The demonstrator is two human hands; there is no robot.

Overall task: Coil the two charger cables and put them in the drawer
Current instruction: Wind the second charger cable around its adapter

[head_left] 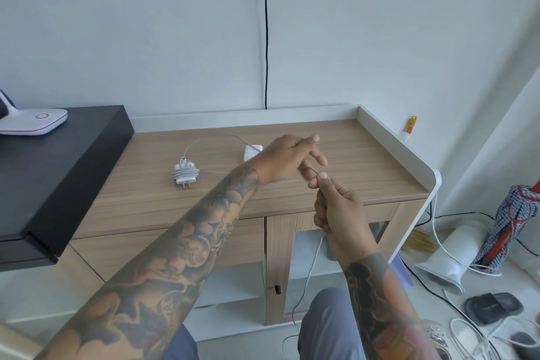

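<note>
Thin white cable (310, 269): round, smooth, slack. It runs from the right hand (339, 213) down in front of the wooden desk (365, 161), past the person's grey-trousered knee, to a loose loop near the floor. A short length bridges the two hands above the desk's front edge.

Right hand: fingers curled into a fist round the cable, thumb and forefinger pinching it at the top. Left hand (287, 159): above the desk, index and middle fingers extended, the lower fingers bent with the cable passing over them; whether those fingers clamp it cannot be told from this view.

Second charger (184, 175): on the desk top, left of the hands. Small white block, two metal prongs facing the front edge, its white cord wound tightly round the body in a compact bundle. A thin strand leads from it in an arc toward a flat white rectangular adapter (252, 152) further back, partly hidden by the left hand.

Desk: light wood-grain top, matte, with a raised white rim at the back and right, rounded at the right corner. Drawer front (175, 245) below the top, left of the hands, closed.

Left of the desk: black matte cabinet (52, 172) carrying a white lamp base (35, 123) with a pink ring.
</note>
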